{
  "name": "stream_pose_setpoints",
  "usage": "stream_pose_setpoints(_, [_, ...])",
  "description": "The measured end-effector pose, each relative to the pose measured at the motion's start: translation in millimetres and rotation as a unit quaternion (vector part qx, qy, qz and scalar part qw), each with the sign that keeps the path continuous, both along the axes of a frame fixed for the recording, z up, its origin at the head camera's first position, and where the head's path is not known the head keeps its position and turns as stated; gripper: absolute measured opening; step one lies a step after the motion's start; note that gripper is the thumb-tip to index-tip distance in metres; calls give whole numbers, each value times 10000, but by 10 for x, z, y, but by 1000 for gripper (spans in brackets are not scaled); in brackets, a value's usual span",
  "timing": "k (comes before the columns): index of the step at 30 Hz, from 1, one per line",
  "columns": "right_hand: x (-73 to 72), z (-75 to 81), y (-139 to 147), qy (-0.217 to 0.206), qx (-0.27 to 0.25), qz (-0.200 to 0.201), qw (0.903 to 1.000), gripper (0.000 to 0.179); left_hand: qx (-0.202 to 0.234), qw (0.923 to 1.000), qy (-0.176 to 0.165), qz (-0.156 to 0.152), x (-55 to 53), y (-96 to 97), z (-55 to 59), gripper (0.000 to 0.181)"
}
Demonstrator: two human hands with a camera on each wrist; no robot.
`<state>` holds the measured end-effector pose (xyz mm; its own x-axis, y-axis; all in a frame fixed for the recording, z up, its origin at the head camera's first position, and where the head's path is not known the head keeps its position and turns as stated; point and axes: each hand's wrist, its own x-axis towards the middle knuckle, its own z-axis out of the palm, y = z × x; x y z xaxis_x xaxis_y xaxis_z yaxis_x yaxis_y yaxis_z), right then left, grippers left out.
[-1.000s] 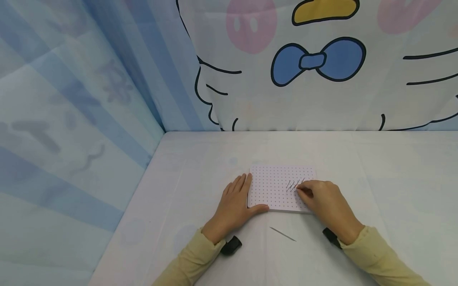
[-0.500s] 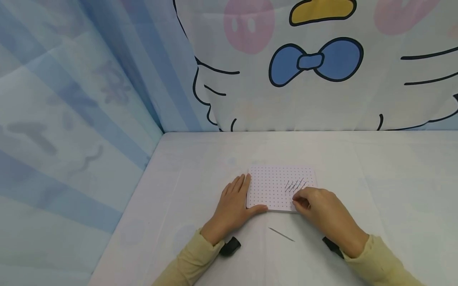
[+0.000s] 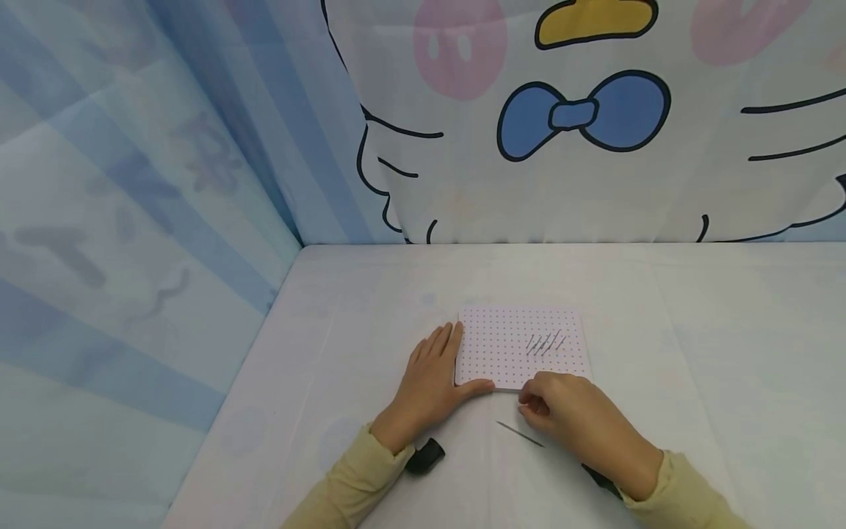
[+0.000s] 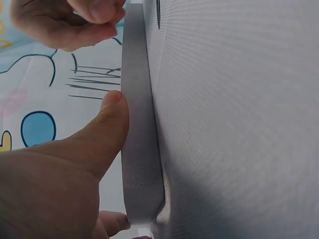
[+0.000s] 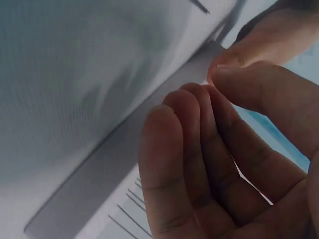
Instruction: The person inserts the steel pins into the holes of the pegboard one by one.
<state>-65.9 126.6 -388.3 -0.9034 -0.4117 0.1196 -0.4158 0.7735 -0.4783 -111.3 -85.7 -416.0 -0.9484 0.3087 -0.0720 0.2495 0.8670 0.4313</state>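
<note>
A white board [image 3: 502,338] with a grid of small dots lies flat on the table. Several thin metal pins [image 3: 545,343] stand slanted in its right half; the left wrist view shows these pins [image 4: 92,82] beyond the board's grey edge [image 4: 139,114]. My left hand [image 3: 426,382] rests at the near left corner, straight fingers along the left side and thumb on the front edge. Over the board's front edge hovers my right hand [image 3: 575,411], fingers loosely bent, nothing visible between them. Just left of it, a loose pin [image 3: 520,433] lies on the table.
White cloth covers the table [image 3: 370,294]. A printed curtain [image 3: 581,191] hangs behind it, and another curtain [image 3: 132,294] runs along the left. Black devices sit at both wrists, one seen by the left cuff [image 3: 425,457].
From beside the pins in the board, my right hand has drawn away toward the near left, close to the loose pin. The left hand and the board stay put.
</note>
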Motion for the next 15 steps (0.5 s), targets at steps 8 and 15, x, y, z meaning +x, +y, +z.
stream_pose_setpoints(8, [32, -112, -82, -164, 107, 372, 9991, 11, -35, 10000, 48, -21, -1, -3, -8, 102])
stream_pose_setpoints(15, [28, -153, -105, -4, 180, 574, 9982, 14, -26, 10000, 57, -45, -2, -6, -5, 102])
